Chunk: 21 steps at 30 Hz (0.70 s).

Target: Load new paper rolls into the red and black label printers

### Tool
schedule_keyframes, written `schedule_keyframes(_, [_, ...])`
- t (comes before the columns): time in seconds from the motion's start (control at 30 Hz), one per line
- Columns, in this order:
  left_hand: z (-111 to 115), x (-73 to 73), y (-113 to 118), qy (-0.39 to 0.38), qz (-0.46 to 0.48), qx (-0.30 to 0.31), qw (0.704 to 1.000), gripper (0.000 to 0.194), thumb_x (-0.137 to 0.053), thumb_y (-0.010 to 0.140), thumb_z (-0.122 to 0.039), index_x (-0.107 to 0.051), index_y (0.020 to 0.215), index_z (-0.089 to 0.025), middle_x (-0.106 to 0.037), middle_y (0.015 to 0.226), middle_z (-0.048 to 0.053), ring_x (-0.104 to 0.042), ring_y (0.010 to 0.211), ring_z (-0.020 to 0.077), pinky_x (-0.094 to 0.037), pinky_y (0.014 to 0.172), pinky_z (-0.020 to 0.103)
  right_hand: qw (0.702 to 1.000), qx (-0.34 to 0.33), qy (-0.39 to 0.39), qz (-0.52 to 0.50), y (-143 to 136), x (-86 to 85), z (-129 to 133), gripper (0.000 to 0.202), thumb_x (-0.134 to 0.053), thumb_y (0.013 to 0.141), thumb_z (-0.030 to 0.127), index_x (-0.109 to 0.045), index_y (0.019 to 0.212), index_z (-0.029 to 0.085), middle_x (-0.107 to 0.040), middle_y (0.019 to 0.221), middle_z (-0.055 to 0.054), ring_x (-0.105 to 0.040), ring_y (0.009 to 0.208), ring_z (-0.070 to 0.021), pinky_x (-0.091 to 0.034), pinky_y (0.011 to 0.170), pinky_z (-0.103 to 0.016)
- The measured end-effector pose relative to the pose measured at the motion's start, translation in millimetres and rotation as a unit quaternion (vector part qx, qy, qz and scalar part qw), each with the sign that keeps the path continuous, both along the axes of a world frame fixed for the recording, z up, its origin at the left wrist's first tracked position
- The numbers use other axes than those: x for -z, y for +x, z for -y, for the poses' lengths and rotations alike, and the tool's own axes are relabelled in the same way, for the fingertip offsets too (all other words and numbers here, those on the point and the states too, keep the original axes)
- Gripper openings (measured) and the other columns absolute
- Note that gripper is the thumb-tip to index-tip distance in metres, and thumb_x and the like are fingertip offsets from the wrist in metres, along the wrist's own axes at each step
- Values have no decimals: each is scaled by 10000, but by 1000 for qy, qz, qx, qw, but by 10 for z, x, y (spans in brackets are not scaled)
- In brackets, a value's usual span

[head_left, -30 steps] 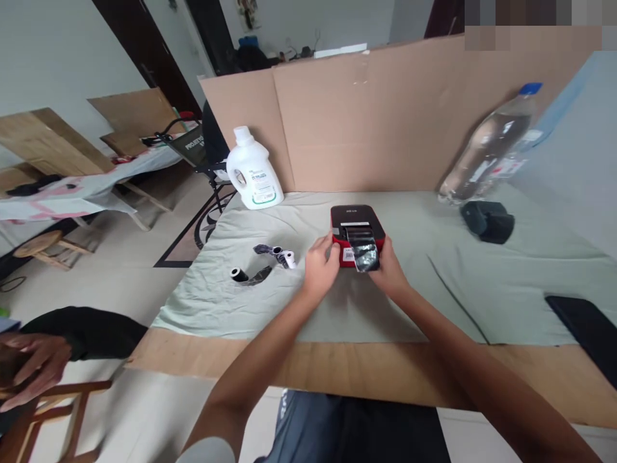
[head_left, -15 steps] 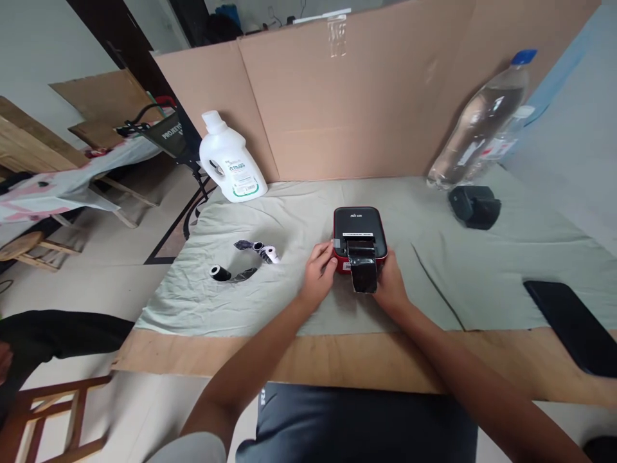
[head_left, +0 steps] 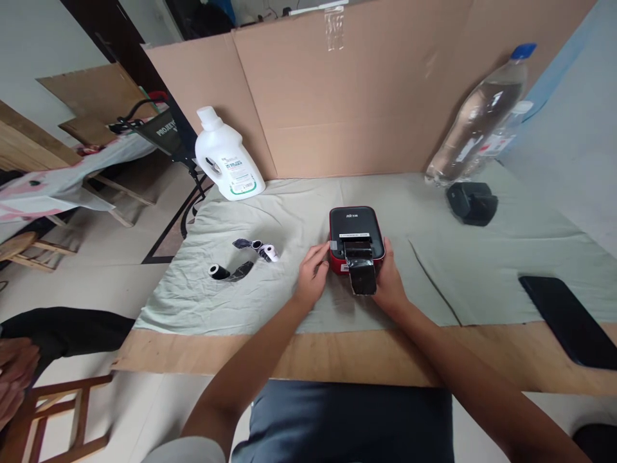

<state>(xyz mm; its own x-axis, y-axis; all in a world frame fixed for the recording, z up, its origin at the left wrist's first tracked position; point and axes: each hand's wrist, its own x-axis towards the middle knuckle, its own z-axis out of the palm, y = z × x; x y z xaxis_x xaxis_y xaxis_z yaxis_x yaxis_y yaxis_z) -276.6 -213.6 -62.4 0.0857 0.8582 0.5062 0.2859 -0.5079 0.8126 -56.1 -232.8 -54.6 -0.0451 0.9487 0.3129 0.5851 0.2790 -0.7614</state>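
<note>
A black device with a red base (head_left: 355,222) rests on the pale green cloth (head_left: 299,206). A shiny black strip (head_left: 362,278) comes out of it and hangs over its near side. My left hand (head_left: 313,273) lies against the device's left side, its fingers apart, gripping nothing by itself. Around the right near corner of the device is my right hand (head_left: 389,276), with its fingers partly hidden behind the side. To the left on the cloth lie a black roll (head_left: 218,272) and a white roll (head_left: 271,253) with dark strips trailing from them.
A white jug (head_left: 231,164) and clear bottles (head_left: 482,116) stand before the cardboard wall (head_left: 357,96). A black object (head_left: 472,203) sits at the right, and a black phone-like slab (head_left: 571,318) lies near the right edge. Another person's hands (head_left: 17,373) show at far left.
My left hand's fingers have loosened and spread slightly beside the device. The other person's hands have come further into view at the left. The camera view has shifted a little.
</note>
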Motion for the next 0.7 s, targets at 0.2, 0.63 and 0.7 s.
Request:
schedule_keyframes(0.2, [37, -113, -20, 12, -46, 16, 999, 465, -486, 1008, -205, -617, 1451, -259, -615, 1429, 111, -608, 1315, 242, -584, 988, 365, 999, 10, 22, 35, 34, -115, -2, 846, -663, 857, 383, -300, 1610, 256, -508, 1551, -220, -631, 1329, -417, -586, 989, -553])
schedule_keyframes(0.63, [-110, -272, -37, -109, 34, 36, 993, 375, -435, 1089, -451, -735, 1110, -226, -664, 1162, 90, -641, 1150, 218, -547, 975, 360, 998, 24, 7, 66, 64, -297, -41, 637, -681, 817, 316, -505, 1427, 266, -616, 1372, -152, -699, 1119, -331, -603, 890, -470])
schedule_keyframes(0.7, [-128, -273, -22, -114, 39, 31, 992, 414, -418, 1092, -495, -732, 1081, -226, -669, 1138, 85, -640, 1138, 217, -543, 982, 360, 998, 23, 2, 66, 60, -329, -39, 628, -678, 814, 306, -510, 1418, 268, -615, 1372, -148, -699, 1118, -323, -601, 883, -456])
